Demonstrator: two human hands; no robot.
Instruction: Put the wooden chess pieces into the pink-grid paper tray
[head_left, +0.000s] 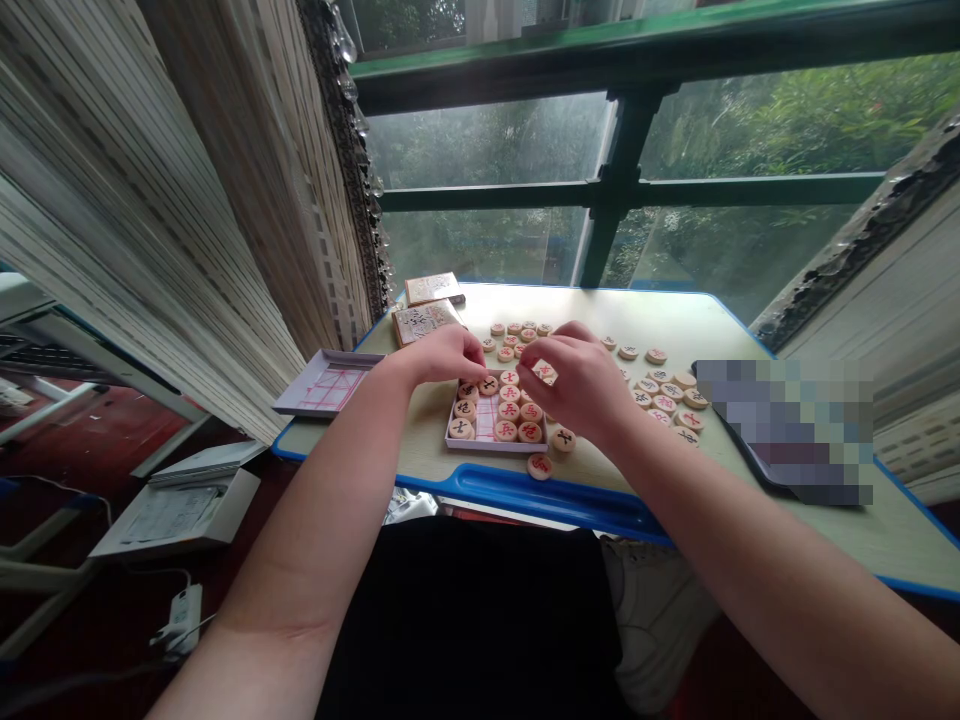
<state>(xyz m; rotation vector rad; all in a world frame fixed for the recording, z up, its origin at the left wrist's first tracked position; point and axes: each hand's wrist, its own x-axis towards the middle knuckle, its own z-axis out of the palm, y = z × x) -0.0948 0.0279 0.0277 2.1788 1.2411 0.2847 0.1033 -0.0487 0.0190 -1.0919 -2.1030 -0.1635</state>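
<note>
Round wooden Chinese chess pieces with red or black characters stand in rows in a shallow white box at the table's front. The box floor shows bare between the black pieces on its left and the red ones on its right. My left hand is closed at the box's back left corner, fingertips beside a black piece. Over the back right of the box, my right hand bends with thumb and forefinger meeting in a pinch. Whatever either hand holds is hidden by the fingers.
Loose pieces lie behind and right of the box; two lie near its front right corner. A lid with red lines rests left. Two small boxes stand behind. A blurred dark slab lies right. A blue trough edges the front.
</note>
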